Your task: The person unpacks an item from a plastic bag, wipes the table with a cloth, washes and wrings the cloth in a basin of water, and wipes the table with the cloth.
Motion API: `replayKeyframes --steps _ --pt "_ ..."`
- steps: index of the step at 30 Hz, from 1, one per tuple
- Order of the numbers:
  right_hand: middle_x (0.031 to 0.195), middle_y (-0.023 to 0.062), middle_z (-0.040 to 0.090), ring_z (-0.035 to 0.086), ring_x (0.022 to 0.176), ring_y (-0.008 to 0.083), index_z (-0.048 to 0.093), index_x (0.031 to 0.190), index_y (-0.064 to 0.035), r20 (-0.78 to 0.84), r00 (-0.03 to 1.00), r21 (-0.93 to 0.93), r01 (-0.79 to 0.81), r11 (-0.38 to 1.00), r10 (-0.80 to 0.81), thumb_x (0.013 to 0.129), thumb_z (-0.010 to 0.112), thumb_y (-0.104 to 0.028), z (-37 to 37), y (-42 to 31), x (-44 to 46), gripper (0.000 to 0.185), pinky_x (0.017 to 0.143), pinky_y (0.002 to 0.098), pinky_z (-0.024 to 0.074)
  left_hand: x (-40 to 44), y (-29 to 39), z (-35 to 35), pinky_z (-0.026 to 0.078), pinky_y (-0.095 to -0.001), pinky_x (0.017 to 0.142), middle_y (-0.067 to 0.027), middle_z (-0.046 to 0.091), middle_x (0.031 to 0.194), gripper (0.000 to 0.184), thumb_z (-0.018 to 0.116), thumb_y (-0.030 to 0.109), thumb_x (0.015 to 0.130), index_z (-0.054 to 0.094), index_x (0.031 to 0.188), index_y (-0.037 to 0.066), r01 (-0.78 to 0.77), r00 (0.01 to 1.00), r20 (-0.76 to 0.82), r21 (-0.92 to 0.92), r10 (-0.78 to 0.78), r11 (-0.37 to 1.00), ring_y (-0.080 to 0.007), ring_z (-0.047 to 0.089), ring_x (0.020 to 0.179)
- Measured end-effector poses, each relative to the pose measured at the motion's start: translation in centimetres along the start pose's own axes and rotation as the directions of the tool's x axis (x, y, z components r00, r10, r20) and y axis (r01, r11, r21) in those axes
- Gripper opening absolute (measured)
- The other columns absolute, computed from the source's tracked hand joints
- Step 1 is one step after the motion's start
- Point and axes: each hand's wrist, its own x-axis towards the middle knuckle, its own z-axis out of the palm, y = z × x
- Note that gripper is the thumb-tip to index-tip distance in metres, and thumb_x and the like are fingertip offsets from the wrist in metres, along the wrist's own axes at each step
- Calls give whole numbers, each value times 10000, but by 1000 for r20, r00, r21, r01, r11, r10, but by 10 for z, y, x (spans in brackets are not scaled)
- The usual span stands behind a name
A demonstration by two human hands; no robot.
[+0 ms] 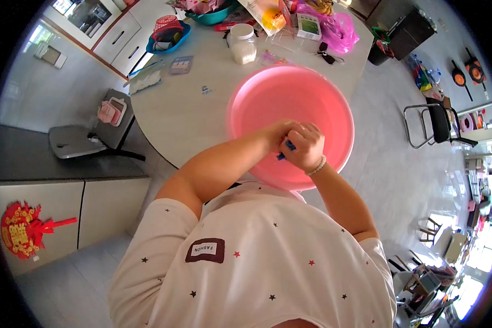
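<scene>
A large pink basin (257, 101) stands at the near edge of a pale round table. Over the basin, my left hand (281, 134) and my right hand (307, 146) are pressed together, both with fingers closed. A small blue item (290, 145) shows at the palm side of my right hand; most of it is hidden by the fingers. What my left hand grips, if anything, is hidden. A beaded bracelet (317, 166) circles my right wrist.
On the table (175, 115) beyond the basin are a white-lidded jar (243, 44), a blue basket (169, 45), a pink plastic bag (339, 33), keys (327, 54) and a clear flat box (181, 65). A grey chair (74, 143) stands at left, a black chair (438, 123) at right.
</scene>
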Motion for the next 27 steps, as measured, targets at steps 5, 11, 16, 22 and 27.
replayKeyframes --steps 5,11,16,22,27 --pt "863 79 593 602 712 205 580 954 -39 92 841 342 -530 776 534 721 718 -94 -6 6 3 276 628 328 498 -48 50 15 504 -305 557 -24 604 779 494 635 581 775 589 900 105 -139 930 -348 -25 121 990 -124 596 659" --pt "1067 73 592 594 881 127 500 1266 -25 294 702 557 -678 480 649 794 661 7 14 1 31 501 746 249 494 -136 80 -1 455 -346 893 -81 557 1137 494 793 198 706 555 1112 49 -433 681 -224 645 697 630 -174 555 1034" --pt "1007 75 636 583 846 101 583 1177 -28 206 743 582 -616 531 636 856 608 -50 40 -41 80 322 753 233 476 -188 98 -60 453 -352 908 -45 578 1104 450 690 -30 726 593 1145 102 -152 248 82 987 965 -45 -209 557 1048" --pt "700 119 613 569 645 88 665 952 -26 85 804 233 -590 773 588 885 592 -151 112 -103 127 160 617 248 470 -236 131 -168 479 -303 819 -69 608 1019 244 638 -65 761 664 975 49 -201 274 -66 972 959 125 -201 610 924" --pt "622 128 572 578 517 197 654 922 -51 -91 785 78 -608 790 613 889 588 -208 173 -132 170 173 520 280 456 -288 166 -218 461 -289 823 -63 596 1025 280 660 -31 751 620 1016 49 -350 319 64 935 946 54 -194 590 928"
